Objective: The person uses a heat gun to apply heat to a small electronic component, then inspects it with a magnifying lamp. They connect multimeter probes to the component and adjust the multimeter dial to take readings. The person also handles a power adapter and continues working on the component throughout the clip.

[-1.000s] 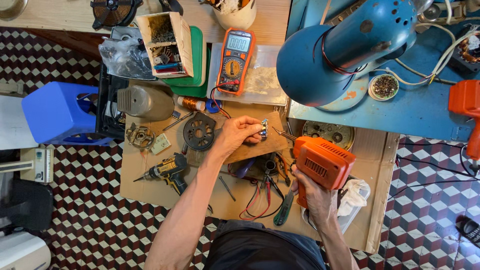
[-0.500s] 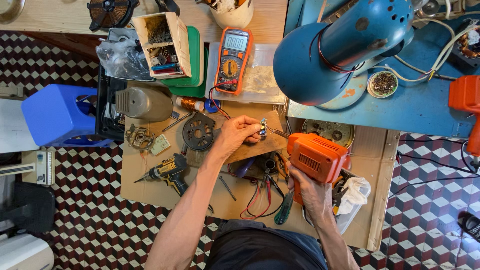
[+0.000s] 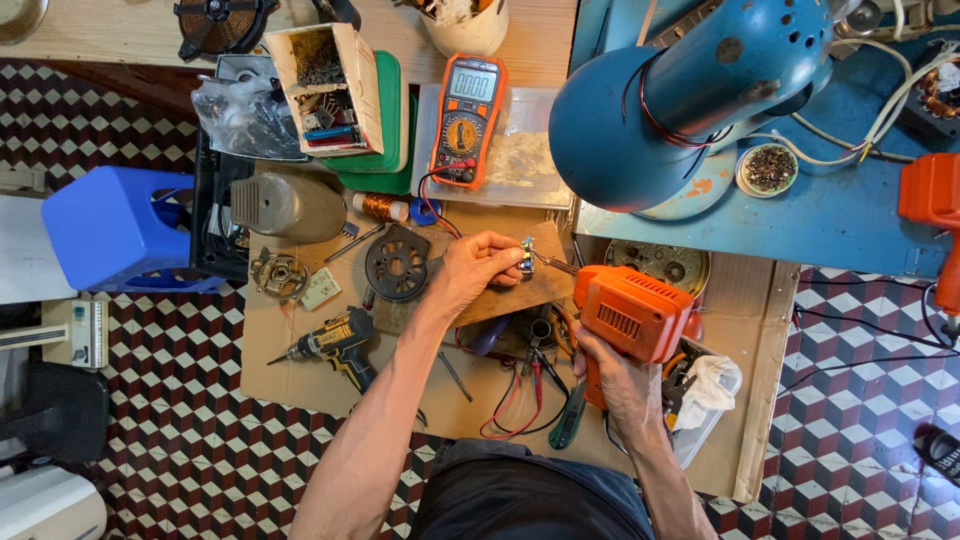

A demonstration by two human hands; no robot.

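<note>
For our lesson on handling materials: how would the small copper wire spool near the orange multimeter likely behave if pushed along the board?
The copper wire spool lies on its side and looks cylindrical, so it would probably roll rather than slide. Densely wound wire suggests it is heavy for its size. Flanked by the grey housing and a blue cap, it likely wouldn't travel far.

Small metal part [image 3: 527, 256] pinched in my left hand [image 3: 472, 272]: too small to identify. Tip of orange pistol-shaped soldering gun [image 3: 628, 312]: contact with part unclear. My right hand [image 3: 618, 382]: fingers hidden behind gun grip. Second orange power tool [image 3: 932, 215]: cut off by right edge. Black coil disc [image 3: 218, 20]: cropped by top edge.
</note>
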